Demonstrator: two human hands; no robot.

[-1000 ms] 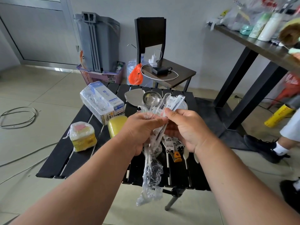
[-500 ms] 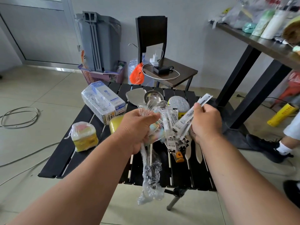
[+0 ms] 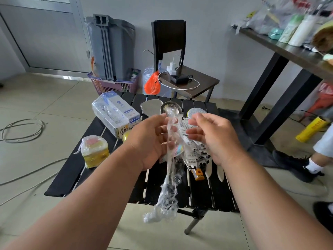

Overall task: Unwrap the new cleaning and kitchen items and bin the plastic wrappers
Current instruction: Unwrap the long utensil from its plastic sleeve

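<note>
Over black slatted table, right hand has dropped its packet, fingers spread, while left hand pinches clear wrappers, bin-ready.

You won't find a word here sharp enough to read. The wrapped box on the tabletop carries blue labels, and the packaging cards bear black print (both blurred beyond making out).
</note>
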